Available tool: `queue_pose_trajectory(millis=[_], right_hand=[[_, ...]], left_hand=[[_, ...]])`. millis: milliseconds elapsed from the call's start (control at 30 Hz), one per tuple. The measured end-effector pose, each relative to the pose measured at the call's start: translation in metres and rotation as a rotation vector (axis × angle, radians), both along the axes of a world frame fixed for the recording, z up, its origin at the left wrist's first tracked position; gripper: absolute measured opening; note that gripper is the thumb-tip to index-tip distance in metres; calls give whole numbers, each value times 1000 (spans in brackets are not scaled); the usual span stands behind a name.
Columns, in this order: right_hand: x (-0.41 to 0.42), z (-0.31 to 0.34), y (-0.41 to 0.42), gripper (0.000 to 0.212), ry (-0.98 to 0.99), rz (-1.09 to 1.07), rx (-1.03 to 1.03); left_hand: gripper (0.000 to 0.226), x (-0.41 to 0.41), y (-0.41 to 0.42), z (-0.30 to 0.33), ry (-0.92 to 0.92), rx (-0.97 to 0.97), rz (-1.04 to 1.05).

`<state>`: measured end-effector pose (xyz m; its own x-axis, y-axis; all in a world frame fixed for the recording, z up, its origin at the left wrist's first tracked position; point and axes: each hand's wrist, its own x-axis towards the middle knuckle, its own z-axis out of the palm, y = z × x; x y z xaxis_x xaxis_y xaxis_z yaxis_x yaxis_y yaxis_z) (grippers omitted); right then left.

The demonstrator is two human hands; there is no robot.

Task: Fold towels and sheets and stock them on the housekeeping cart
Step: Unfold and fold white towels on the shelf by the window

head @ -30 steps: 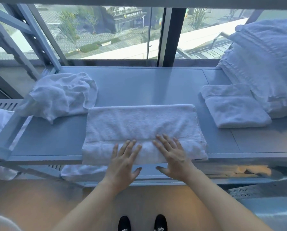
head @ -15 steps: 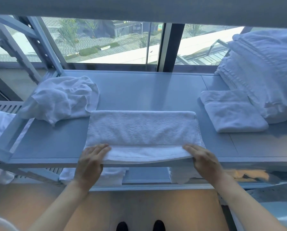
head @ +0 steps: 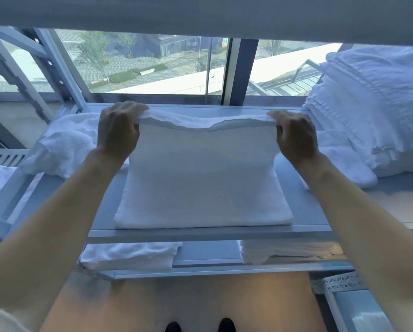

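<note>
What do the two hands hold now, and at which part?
Both hold the white towel: left hand and right hand pinch the two corners of its raised far edge.

White towel on shelf, far edge lifted

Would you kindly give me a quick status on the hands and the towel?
Left hand and right hand each grip a corner of the towel. Gripped edge raised, near edge on the shelf. Nothing in the way.

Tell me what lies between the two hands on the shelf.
Head view: only the lifted edge of the white towel spans from left hand to right hand.
</note>
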<state>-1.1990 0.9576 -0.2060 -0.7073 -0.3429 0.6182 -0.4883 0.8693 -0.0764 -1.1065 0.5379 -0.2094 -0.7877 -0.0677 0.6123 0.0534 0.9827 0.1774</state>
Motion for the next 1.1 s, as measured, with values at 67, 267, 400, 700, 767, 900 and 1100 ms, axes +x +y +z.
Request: queue_pose_trajectory(millis=[67, 267, 400, 700, 767, 900, 1100], right_hand=[[21, -16, 11, 40, 25, 73, 25], [108, -133, 54, 58, -282, 231, 196], [134, -167, 69, 65, -397, 222, 204], [147, -152, 59, 55, -387, 211, 135], [143, -143, 16, 54, -438, 252, 122], [116, -138, -100, 65, -661, 308, 117], [55, -155, -104, 65, -757, 105, 245]], left_hand=[[48, 25, -1, -18, 13, -21, -33], [56, 132, 15, -131, -218, 0, -170], [65, 171, 21, -169, -384, 50, -134], [53, 170, 29, -146, -460, 113, -63], [47, 143, 56, -138, -460, 83, -165], [56, 61, 114, -140, -628, 44, -230], [67, 32, 66, -166, -744, -29, -85]])
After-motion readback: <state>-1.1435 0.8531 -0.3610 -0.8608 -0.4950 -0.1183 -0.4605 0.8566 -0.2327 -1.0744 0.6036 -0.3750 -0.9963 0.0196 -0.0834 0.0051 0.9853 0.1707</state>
